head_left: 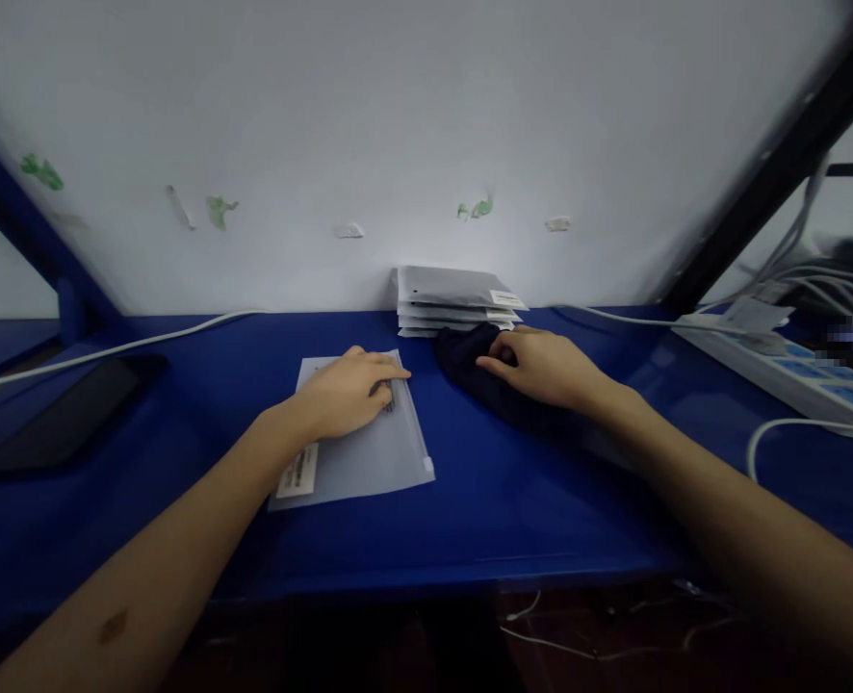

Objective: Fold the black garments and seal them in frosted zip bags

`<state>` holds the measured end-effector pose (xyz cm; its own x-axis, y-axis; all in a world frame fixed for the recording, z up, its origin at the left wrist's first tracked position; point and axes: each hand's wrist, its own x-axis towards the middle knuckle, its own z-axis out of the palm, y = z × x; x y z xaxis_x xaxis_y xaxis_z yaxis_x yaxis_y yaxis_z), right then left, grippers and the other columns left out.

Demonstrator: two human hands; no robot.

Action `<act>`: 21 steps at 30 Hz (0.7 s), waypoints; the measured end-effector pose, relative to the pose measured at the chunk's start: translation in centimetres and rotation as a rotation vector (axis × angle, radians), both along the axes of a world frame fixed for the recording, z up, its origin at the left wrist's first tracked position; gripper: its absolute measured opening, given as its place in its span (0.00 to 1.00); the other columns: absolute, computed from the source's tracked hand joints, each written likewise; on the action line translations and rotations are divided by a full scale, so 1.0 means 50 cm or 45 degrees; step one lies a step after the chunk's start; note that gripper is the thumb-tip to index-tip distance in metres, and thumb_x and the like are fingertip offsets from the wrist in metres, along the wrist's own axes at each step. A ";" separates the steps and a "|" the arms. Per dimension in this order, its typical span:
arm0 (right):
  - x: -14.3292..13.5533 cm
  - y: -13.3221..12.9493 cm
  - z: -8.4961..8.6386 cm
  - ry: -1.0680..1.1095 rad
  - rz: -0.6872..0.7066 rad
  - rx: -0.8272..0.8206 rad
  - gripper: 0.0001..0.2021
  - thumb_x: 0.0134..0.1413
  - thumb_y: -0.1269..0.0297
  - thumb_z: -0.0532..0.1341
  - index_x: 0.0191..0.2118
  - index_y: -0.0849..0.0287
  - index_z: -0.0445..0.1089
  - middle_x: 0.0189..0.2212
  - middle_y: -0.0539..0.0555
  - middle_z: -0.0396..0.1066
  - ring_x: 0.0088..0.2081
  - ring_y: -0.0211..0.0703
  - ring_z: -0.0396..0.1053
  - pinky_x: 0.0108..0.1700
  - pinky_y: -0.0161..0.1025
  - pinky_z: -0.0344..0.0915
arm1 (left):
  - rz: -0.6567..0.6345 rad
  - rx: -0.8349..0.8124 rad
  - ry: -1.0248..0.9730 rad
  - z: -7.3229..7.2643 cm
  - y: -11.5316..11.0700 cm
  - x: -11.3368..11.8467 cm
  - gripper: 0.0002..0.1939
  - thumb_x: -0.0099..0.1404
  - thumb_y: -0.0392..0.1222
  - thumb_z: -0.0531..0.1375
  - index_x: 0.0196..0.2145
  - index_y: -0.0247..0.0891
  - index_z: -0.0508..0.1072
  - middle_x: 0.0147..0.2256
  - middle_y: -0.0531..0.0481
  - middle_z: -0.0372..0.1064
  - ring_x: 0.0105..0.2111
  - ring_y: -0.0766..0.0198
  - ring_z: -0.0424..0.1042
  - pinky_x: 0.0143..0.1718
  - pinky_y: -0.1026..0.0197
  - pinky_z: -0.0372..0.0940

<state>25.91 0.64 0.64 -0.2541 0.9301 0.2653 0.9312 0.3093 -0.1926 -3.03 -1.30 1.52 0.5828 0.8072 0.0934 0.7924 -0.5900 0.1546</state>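
Note:
A frosted zip bag (369, 462) lies flat on the blue table, its slider at the near right corner and a white label (298, 472) at its lower left. My left hand (350, 390) rests on top of the bag with its fingers stretched toward the zip edge. To the right, a dark navy cloth item (470, 361) lies bunched on the table. My right hand (538, 364) has its fingers curled on this cloth, thumb toward the index finger. Part of the cloth is hidden behind the hand and forearm.
A stack of several packed frosted bags (455, 289) stands against the white wall at the back. A black phone-like slab (72, 414) lies at the left beside a white cable (123, 342). On the right are a white power strip (780, 366) and more cables.

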 end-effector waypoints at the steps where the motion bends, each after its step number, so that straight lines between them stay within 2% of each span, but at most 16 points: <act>1: -0.005 -0.003 0.000 0.001 0.086 -0.009 0.16 0.61 0.51 0.56 0.39 0.57 0.75 0.37 0.59 0.75 0.38 0.49 0.72 0.40 0.45 0.65 | 0.050 0.019 -0.005 0.003 0.003 -0.001 0.22 0.67 0.39 0.49 0.55 0.45 0.72 0.55 0.48 0.71 0.52 0.50 0.66 0.53 0.47 0.63; 5: -0.027 -0.024 0.008 0.071 0.404 -0.002 0.16 0.63 0.54 0.54 0.41 0.55 0.77 0.42 0.57 0.75 0.42 0.48 0.72 0.45 0.44 0.64 | 0.300 0.132 0.041 0.013 0.010 -0.004 0.13 0.66 0.39 0.50 0.41 0.38 0.74 0.42 0.43 0.74 0.42 0.50 0.70 0.47 0.48 0.65; 9: -0.058 -0.050 0.019 0.163 0.590 -0.037 0.16 0.65 0.54 0.54 0.34 0.56 0.75 0.37 0.55 0.75 0.37 0.43 0.71 0.41 0.41 0.64 | 0.507 0.139 0.119 0.019 0.011 -0.006 0.10 0.66 0.38 0.51 0.36 0.37 0.72 0.40 0.41 0.72 0.40 0.51 0.71 0.42 0.50 0.65; 13: -0.074 -0.061 0.020 0.251 0.554 -0.045 0.16 0.60 0.50 0.59 0.30 0.57 0.73 0.30 0.53 0.74 0.31 0.41 0.69 0.37 0.40 0.62 | 0.577 0.163 0.097 0.016 0.015 -0.007 0.12 0.67 0.40 0.51 0.39 0.36 0.72 0.41 0.40 0.73 0.39 0.50 0.72 0.39 0.51 0.65; 18: -0.081 -0.064 0.017 0.263 0.480 -0.045 0.16 0.59 0.48 0.60 0.32 0.56 0.72 0.31 0.53 0.75 0.32 0.41 0.69 0.37 0.41 0.62 | 0.519 0.176 -0.003 0.007 0.023 -0.012 0.12 0.68 0.44 0.52 0.40 0.36 0.73 0.41 0.39 0.74 0.40 0.50 0.73 0.39 0.51 0.64; 21: -0.094 -0.067 0.012 0.206 0.412 0.012 0.18 0.58 0.46 0.59 0.31 0.57 0.71 0.32 0.55 0.74 0.36 0.45 0.69 0.39 0.42 0.63 | 0.479 0.185 -0.078 0.002 0.030 -0.016 0.12 0.67 0.45 0.53 0.40 0.37 0.73 0.41 0.40 0.74 0.41 0.50 0.73 0.40 0.51 0.64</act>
<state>21.19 -2.72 1.23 -0.4890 0.8057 0.3341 0.7425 0.5856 -0.3252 -3.83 0.21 1.63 0.2390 0.9388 0.2481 0.9491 -0.2799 0.1448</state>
